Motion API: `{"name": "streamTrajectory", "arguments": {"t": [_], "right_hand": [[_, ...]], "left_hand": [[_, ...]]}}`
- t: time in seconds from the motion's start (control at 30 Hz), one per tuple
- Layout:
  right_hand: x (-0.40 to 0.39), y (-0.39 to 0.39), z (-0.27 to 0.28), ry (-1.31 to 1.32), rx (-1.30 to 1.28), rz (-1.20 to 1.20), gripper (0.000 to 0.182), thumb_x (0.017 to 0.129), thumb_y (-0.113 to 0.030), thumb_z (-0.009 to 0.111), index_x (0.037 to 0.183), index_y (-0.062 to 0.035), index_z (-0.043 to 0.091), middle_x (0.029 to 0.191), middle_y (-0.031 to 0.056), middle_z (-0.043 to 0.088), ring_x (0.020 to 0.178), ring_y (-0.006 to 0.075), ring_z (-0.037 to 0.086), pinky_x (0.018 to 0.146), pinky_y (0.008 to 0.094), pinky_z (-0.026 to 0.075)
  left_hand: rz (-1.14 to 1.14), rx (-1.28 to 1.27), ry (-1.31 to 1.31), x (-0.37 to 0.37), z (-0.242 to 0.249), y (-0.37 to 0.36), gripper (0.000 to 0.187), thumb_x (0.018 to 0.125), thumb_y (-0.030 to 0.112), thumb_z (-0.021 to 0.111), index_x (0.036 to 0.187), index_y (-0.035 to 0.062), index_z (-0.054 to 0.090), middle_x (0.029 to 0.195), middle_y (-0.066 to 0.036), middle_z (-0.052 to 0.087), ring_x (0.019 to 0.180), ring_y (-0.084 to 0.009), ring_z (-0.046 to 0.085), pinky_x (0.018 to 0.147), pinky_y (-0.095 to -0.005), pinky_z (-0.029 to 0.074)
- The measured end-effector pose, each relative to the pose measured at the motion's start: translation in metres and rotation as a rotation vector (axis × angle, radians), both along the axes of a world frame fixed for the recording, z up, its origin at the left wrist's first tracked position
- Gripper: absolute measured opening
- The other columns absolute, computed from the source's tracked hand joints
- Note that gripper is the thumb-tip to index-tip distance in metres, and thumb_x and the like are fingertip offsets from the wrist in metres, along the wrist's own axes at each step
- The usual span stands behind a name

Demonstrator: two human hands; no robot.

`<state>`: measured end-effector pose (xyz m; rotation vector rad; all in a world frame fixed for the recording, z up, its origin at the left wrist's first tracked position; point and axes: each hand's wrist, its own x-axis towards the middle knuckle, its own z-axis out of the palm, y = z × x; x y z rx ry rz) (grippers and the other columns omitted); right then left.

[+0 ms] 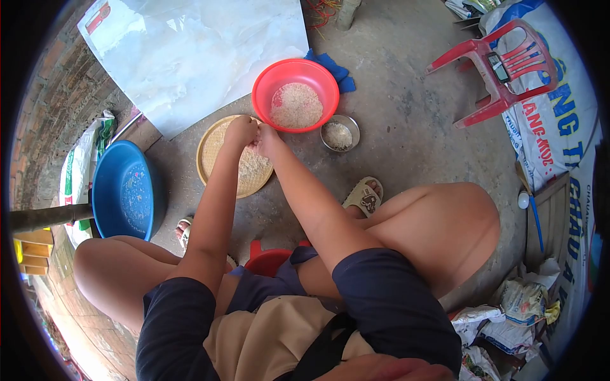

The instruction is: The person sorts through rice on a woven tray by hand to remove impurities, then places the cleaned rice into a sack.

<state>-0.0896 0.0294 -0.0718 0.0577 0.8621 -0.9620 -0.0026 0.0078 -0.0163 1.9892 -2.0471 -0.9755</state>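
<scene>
My left hand [240, 132] and my right hand [267, 141] are close together above the upper part of a round woven tray [204, 162]. A layer of pale grains that look like rice [253, 170] lies on the tray. Both hands have their fingers drawn in, and whatever may be between them is too small or hidden to make out. Just beyond my right hand stands a red plastic basin [295, 67] with more pale grains inside. To its lower right, a small metal bowl [354, 132] also contains some grains.
A blue tub [105, 190] stands at left, near a pole [51, 217]. A white glossy sheet [197, 44] lies ahead, with a blue cloth [333, 68] by the basin. At right is a red chair [492, 76] with a phone [498, 67] on it; crumpled sacks [508, 317] lie below.
</scene>
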Motion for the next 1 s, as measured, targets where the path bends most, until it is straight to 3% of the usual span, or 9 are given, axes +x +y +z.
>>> {"name": "streamTrajectory", "arguments": {"t": [0.23,0.43,0.57,0.63,0.7,0.77,0.8,0.87,1.0], "right_hand": [[-0.017,-0.003,-0.001,0.161,-0.071,0.296,0.022,0.084,-0.021,0.041,0.072,-0.0053,0.050,0.062,0.0045,0.049,0.052,0.0158,0.046,0.049,0.0273,0.039],[-0.068,-0.015,0.044,0.032,-0.284,0.563,0.026,0.081,-0.024,0.044,0.060,-0.0089,0.045,0.054,0.0015,0.041,0.047,0.0127,0.036,0.043,0.0248,0.030],[-0.118,-0.022,0.041,-0.074,-0.328,0.351,0.026,0.081,-0.024,0.043,0.059,-0.0093,0.044,0.051,0.0010,0.039,0.044,0.0122,0.034,0.040,0.0243,0.028],[-0.141,-0.022,0.035,0.013,-0.309,0.011,0.025,0.080,-0.023,0.043,0.059,-0.0096,0.043,0.050,0.0005,0.036,0.042,0.0126,0.033,0.038,0.0249,0.027],[-0.157,-0.017,0.028,0.228,-0.272,-0.359,0.024,0.078,-0.023,0.043,0.057,-0.0118,0.042,0.049,0.0009,0.037,0.040,0.0118,0.033,0.038,0.0248,0.027],[-0.168,-0.019,0.009,0.768,0.086,-0.682,0.032,0.080,-0.023,0.043,0.063,-0.0006,0.056,0.057,0.0102,0.057,0.050,0.0229,0.054,0.045,0.0326,0.043],[-0.172,-0.013,0.009,0.767,0.087,-0.683,0.032,0.080,-0.023,0.043,0.063,-0.0006,0.056,0.057,0.0102,0.057,0.050,0.0229,0.054,0.045,0.0326,0.043],[-0.172,0.008,0.009,1.418,0.409,-0.615,0.037,0.082,-0.023,0.042,0.078,0.0077,0.063,0.077,0.0231,0.064,0.070,0.0350,0.064,0.062,0.0411,0.051],[-0.171,0.021,0.000,1.439,0.385,-0.368,0.042,0.083,-0.026,0.042,0.086,0.0108,0.062,0.092,0.0301,0.060,0.088,0.0390,0.061,0.077,0.0441,0.049]], "left_hand": [[0.216,-0.245,0.150,0.023,-0.015,-0.004,0.030,0.080,0.026,0.049,0.092,0.0026,0.063,0.087,-0.021,0.064,0.085,-0.0353,0.061,0.076,-0.0420,0.047],[0.209,-0.233,0.068,0.039,-0.061,0.013,0.033,0.081,0.028,0.051,0.102,0.0054,0.060,0.103,-0.020,0.061,0.095,-0.0346,0.058,0.083,-0.0412,0.045],[-0.020,-0.250,-0.024,0.038,-0.091,0.038,0.047,0.081,0.035,0.055,0.120,0.0092,0.051,0.128,-0.021,0.045,0.116,-0.0379,0.044,0.097,-0.0429,0.036],[-0.061,-0.260,-0.093,0.029,-0.095,0.059,0.052,0.081,0.037,0.056,0.124,0.0099,0.048,0.133,-0.020,0.040,0.122,-0.0383,0.037,0.100,-0.0427,0.032],[-0.099,-0.271,-0.160,0.021,-0.098,0.075,0.057,0.080,0.039,0.057,0.128,0.0106,0.044,0.138,-0.018,0.034,0.127,-0.0386,0.030,0.104,-0.0425,0.028],[-0.201,-0.338,-0.156,0.019,-0.101,0.087,0.061,0.080,0.038,0.058,0.132,0.0123,0.040,0.143,-0.016,0.026,0.132,-0.0387,0.021,0.107,-0.0411,0.024],[-0.211,-0.395,-0.136,0.018,-0.097,0.095,0.056,0.080,0.032,0.059,0.130,0.0120,0.042,0.141,-0.014,0.031,0.130,-0.0360,0.026,0.106,-0.0401,0.026],[-0.230,-0.450,-0.091,0.018,-0.099,0.103,0.052,0.080,0.029,0.060,0.127,0.0114,0.045,0.137,-0.013,0.036,0.126,-0.0347,0.031,0.104,-0.0395,0.030],[-0.274,-0.580,0.011,0.015,-0.099,0.109,0.034,0.078,0.021,0.061,0.110,0.0094,0.056,0.118,-0.010,0.052,0.107,-0.0312,0.048,0.092,-0.0385,0.040]]}}
